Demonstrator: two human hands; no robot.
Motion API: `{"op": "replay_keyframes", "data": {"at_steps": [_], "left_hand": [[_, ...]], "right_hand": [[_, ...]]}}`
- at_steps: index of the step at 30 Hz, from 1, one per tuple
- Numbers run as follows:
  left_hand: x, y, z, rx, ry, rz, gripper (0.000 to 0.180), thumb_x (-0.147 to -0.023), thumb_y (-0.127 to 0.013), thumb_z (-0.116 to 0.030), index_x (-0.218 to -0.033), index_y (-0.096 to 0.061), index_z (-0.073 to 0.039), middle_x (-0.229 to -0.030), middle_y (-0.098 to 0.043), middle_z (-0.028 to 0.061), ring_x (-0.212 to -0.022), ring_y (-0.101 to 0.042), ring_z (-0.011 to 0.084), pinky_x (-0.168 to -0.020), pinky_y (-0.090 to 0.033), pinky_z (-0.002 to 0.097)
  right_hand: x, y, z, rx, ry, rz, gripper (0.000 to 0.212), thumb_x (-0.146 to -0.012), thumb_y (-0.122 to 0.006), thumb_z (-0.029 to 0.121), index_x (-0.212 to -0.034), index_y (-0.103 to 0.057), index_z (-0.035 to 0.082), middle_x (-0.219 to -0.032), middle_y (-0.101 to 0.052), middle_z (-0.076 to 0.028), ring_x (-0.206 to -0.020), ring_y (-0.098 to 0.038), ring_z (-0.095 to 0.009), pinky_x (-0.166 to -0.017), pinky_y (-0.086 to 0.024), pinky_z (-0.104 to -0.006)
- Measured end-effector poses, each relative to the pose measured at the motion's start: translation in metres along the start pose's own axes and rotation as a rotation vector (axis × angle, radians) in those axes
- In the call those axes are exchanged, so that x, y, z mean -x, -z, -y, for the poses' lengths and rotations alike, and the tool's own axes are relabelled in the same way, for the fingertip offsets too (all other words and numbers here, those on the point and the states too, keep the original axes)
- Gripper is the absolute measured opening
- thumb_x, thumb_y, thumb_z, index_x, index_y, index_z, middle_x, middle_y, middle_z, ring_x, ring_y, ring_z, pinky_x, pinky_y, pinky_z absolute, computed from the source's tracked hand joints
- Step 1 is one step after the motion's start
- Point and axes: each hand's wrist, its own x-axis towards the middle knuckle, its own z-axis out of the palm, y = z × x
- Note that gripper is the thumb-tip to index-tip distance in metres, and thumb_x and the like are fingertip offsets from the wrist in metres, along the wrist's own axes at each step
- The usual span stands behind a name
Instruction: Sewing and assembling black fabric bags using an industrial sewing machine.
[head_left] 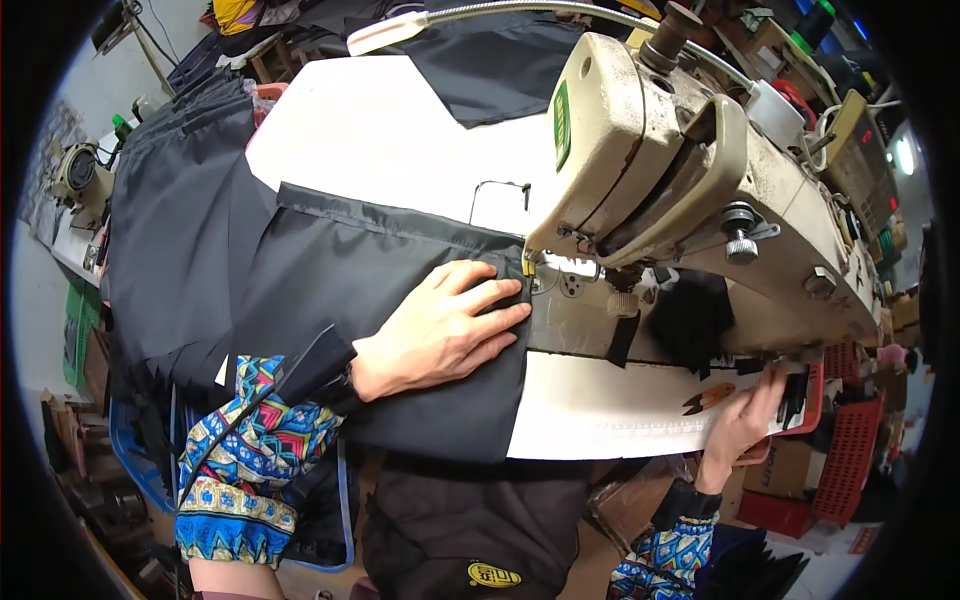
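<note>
My left hand (445,330) lies flat on a black fabric panel (400,430), its fingers spread close to the panel's right edge. That edge runs beside the needle area of a cream sewing machine (620,150), and a folded hem crosses the panel's top. At the right end of the white worktop (610,410), my right hand (750,415) has its fingers stretched out toward narrow black pieces (793,398); whether it touches them is unclear. Orange-handled thread snips (708,399) lie just left of that hand.
Black scrap fabric (692,318) rests under the machine arm. Stacked black panels (180,220) hang over the left side. A flexible-neck lamp (388,34) arches above. Red baskets (848,460) stand at the right, and a blue-rimmed bin (347,510) sits below the table.
</note>
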Motion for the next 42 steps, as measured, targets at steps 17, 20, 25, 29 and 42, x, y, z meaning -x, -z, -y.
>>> {"op": "replay_keyframes", "data": {"at_steps": [17,20,25,29,42], "left_hand": [[0.148,0.019,-0.146,0.028,0.117,0.097,0.064,-0.085,-0.075,-0.046,-0.130,-0.063,-0.003,-0.139,-0.060,0.0157,-0.134,-0.053,0.0350,-0.115,-0.032,0.0512],[0.196,0.005,-0.182,-0.106,0.141,0.127,0.066,-0.085,-0.069,-0.060,-0.138,-0.061,-0.022,-0.150,-0.053,0.0044,-0.142,-0.042,0.0285,-0.122,-0.015,0.0536],[0.219,-0.012,-0.198,-0.297,0.079,-0.009,0.046,-0.090,-0.065,-0.031,-0.136,-0.063,-0.029,-0.148,-0.052,-0.0001,-0.141,-0.040,0.0249,-0.123,-0.014,0.0547],[0.216,-0.007,-0.206,-0.220,0.000,-0.209,0.035,-0.088,-0.066,-0.022,-0.121,-0.074,-0.025,-0.135,-0.060,-0.0041,-0.124,-0.051,0.0172,-0.118,-0.027,0.0457],[0.180,0.036,-0.202,0.077,0.028,-0.137,0.026,-0.079,-0.077,-0.021,-0.102,-0.077,-0.008,-0.092,-0.068,-0.0013,-0.083,-0.060,0.0152,-0.088,-0.043,0.0336]], "right_hand": [[0.147,0.087,0.206,-1.459,-0.617,1.385,0.023,-0.100,-0.068,0.014,-0.113,-0.069,-0.004,-0.096,-0.072,0.000,-0.083,-0.059,-0.003,-0.072,-0.053,-0.0245],[0.161,0.114,0.201,-1.580,-0.864,1.414,0.027,-0.100,-0.066,0.010,-0.121,-0.065,-0.008,-0.114,-0.072,-0.009,-0.104,-0.065,-0.009,-0.089,-0.056,-0.0251],[0.168,0.121,0.198,-1.504,-0.749,1.482,0.022,-0.101,-0.065,0.010,-0.114,-0.069,-0.007,-0.086,-0.070,0.000,-0.076,-0.059,-0.003,-0.062,-0.049,-0.0224],[0.174,0.123,0.194,-1.484,-0.689,1.471,0.021,-0.102,-0.065,0.013,-0.109,-0.070,-0.005,-0.071,-0.060,0.005,-0.063,-0.048,-0.001,-0.051,-0.039,-0.0215],[0.149,0.135,0.176,-1.032,0.809,0.435,0.023,-0.080,-0.069,0.007,-0.102,-0.074,0.001,-0.105,-0.073,-0.012,-0.102,-0.073,-0.026,-0.079,-0.060,-0.0320]]}}
